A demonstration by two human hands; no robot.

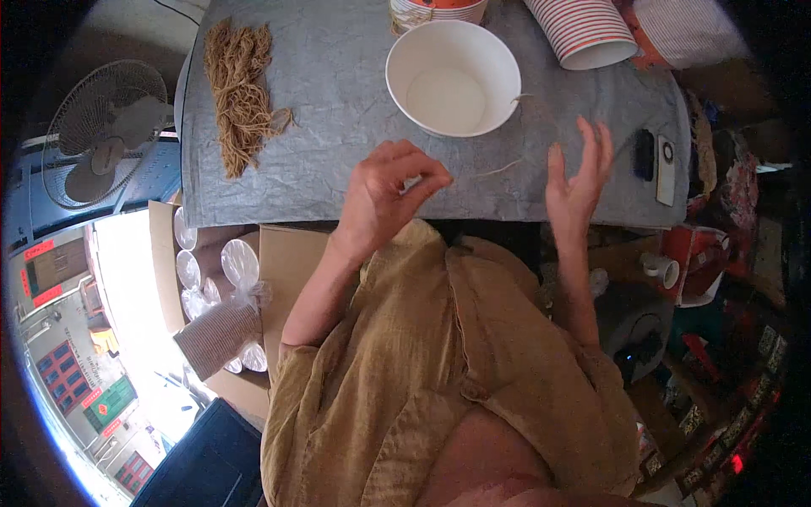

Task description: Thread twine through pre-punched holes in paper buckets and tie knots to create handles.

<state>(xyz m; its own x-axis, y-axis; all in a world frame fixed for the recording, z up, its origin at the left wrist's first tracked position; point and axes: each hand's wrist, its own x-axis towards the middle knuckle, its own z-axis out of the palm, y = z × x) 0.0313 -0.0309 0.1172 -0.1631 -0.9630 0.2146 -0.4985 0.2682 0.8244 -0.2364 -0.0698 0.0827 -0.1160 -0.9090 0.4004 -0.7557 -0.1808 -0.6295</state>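
Note:
In front of me on the grey-covered table stands a large white paper bucket (498, 63), its open mouth facing up. My left hand (384, 194) is just in front of it, thumb and fingertips pinched together. From near those fingertips a thin strand of twine (500, 170) runs toward the right; its full path is hard to follow. A short bit of twine (524, 96) sticks out at the bucket's right rim. My right hand (579, 177) is raised to the right of the bucket, fingers apart, with nothing seen in it.
A bundle of brown twine (241, 97) lies at the table's left. Stacked paper buckets (585, 34) lie at the far right. A dark object (644, 155) and a white-and-black device (666, 169) rest near the right edge. Left of the table stand a fan (106, 135) and a cardboard box (291, 253).

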